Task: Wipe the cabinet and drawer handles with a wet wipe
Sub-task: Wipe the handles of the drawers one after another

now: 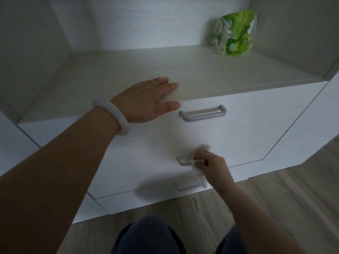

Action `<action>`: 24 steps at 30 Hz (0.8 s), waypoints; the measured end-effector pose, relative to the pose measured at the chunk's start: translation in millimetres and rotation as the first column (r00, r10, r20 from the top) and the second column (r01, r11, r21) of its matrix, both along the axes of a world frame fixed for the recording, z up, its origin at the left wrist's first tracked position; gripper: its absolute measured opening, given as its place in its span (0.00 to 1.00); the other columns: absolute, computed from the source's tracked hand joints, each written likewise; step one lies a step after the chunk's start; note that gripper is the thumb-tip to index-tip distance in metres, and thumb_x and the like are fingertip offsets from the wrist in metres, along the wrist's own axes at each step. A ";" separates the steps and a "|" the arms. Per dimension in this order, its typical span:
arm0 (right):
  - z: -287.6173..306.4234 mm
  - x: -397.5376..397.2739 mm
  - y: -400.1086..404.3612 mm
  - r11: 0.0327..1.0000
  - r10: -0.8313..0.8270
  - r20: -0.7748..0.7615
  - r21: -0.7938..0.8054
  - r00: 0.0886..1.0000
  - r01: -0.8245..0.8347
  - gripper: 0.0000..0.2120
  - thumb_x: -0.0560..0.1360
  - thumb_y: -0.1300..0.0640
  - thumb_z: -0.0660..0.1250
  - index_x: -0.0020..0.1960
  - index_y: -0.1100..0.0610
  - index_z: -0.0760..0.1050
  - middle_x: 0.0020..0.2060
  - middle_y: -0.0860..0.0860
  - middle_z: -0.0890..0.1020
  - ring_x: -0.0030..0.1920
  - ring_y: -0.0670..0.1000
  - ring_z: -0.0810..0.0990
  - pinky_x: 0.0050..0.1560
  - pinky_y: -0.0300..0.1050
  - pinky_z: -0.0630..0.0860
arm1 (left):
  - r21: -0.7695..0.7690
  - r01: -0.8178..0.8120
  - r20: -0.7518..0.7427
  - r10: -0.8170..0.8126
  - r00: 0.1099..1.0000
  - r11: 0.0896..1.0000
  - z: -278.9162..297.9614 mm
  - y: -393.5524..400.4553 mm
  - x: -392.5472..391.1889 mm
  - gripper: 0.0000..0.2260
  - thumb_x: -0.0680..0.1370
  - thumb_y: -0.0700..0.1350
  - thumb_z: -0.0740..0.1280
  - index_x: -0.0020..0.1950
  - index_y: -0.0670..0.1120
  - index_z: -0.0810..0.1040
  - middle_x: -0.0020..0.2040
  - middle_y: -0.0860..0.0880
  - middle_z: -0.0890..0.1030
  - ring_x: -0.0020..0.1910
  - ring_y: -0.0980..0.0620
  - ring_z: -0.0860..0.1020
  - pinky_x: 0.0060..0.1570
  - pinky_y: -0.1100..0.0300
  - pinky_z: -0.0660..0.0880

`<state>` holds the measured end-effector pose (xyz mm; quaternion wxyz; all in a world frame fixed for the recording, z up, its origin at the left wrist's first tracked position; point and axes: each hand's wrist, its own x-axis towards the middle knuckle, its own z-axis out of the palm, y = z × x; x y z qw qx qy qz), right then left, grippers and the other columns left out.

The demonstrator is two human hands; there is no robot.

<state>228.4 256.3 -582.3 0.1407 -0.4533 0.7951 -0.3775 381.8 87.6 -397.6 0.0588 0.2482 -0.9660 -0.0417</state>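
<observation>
A white drawer unit (247, 129) shows three silver bar handles. The top handle (202, 113) is bare. My right hand (213, 166) pinches a white wet wipe (199, 173) against the right part of the middle handle (184, 160), and the wipe is blurred and hangs down. The left part of the bottom handle (185, 187) shows below the wipe. My left hand (148, 99), with a pale bangle on the wrist, rests flat with straight fingers on the unit's top near its front edge, left of the top handle.
A green wet wipe packet (233, 33) stands at the back right of the shelf top (183, 70), inside a white alcove with side walls. Wooden floor (284, 208) lies below the drawers. My knees in dark trousers (146, 235) are at the bottom edge.
</observation>
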 end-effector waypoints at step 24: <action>-32.9 72.7 -34.5 0.811 0.242 0.945 -0.073 -0.220 0.581 0.16 0.76 0.74 0.59 0.61 0.64 0.73 0.59 0.63 0.77 0.52 0.56 0.80 0.47 0.44 0.81 | 0.013 -0.010 0.011 0.010 1.000 1.000 0.5 0.1 1.0 0.31 0.77 0.65 0.52 0.78 0.58 0.51 0.79 0.53 0.50 0.78 0.56 0.49 0.75 0.57 0.47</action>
